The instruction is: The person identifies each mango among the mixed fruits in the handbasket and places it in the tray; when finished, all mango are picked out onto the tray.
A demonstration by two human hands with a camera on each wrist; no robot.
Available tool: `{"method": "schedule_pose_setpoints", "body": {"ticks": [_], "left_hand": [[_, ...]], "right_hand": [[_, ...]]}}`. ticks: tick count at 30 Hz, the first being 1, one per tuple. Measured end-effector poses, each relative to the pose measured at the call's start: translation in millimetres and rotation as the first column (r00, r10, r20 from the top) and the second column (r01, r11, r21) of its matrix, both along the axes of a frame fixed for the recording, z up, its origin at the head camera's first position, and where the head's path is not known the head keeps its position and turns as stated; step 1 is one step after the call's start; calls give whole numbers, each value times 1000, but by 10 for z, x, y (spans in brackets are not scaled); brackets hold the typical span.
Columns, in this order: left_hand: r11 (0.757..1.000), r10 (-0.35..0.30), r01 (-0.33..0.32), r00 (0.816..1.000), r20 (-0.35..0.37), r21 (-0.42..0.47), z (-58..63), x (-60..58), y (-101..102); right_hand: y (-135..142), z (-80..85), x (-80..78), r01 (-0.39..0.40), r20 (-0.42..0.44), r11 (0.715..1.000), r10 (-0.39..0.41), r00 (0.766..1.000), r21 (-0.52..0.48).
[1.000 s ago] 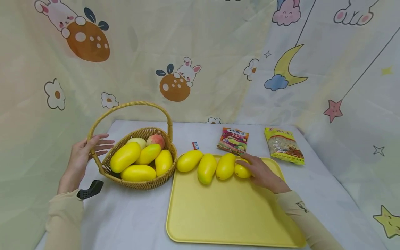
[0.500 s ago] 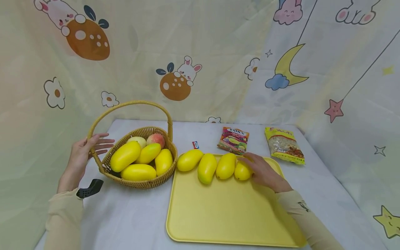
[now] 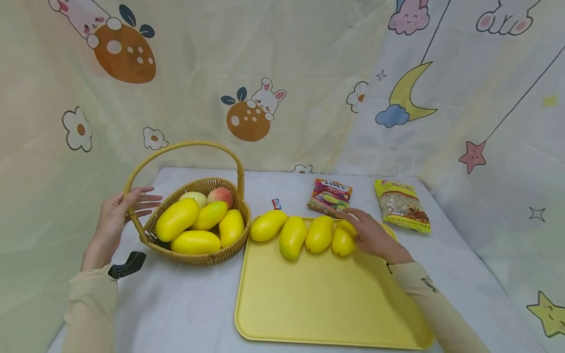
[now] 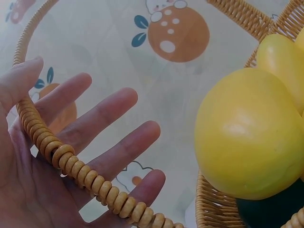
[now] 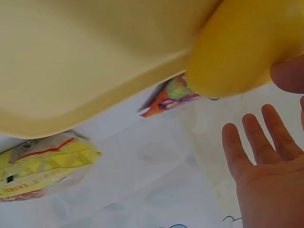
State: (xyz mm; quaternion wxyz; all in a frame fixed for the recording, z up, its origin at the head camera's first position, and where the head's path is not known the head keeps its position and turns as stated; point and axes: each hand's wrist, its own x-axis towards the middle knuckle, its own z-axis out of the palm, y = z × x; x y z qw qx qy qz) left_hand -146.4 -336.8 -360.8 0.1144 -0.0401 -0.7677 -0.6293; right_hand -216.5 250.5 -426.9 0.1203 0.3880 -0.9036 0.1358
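My left hand is at the left side of a wicker basket, its fingers straight and spread. The basket's beaded handle crosses the palm, with the thumb over it. Inside the basket are several yellow mangoes, a peach and a pale round fruit. Several more mangoes line the far edge of a yellow tray. Beside the rightmost mango, my right hand stays with loosely straight fingers. In the right wrist view its thumb overlaps that mango.
Behind the tray lie a red candy bag and a small red-and-blue wrapped sweet. A yellow snack bag lies at the back right. Patterned cloth hangs behind the white table.
My right hand has loosened from the rightmost mango and shifted slightly right, so more of the fruit shows. That mango now stands lengthwise like its neighbours. The left hand and basket stay put.
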Motion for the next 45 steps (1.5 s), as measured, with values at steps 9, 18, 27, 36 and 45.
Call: {"method": "schedule_pose_setpoints", "body": {"ticks": [9,18,27,36,45], "left_hand": [[999,-19,18,1000,18,38,16,6,12],[997,-37,37,999,-5,70,11,-4,16],[998,-29,28,1000,12,57,17,4,20],[999,-27,26,999,20,29,39,8,39],[1000,-7,7,1000,15,14,48,18,24]], "right_hand": [[-417,185,-17,-14,80,1000,15,997,-10],[-949,249,-39,-144,84,989,146,986,-30],[-1684,436,-75,-299,61,954,298,953,1],[-2455,545,-157,-431,-3,901,431,902,41],[-3082,582,-122,-469,-42,867,482,875,166]]}}
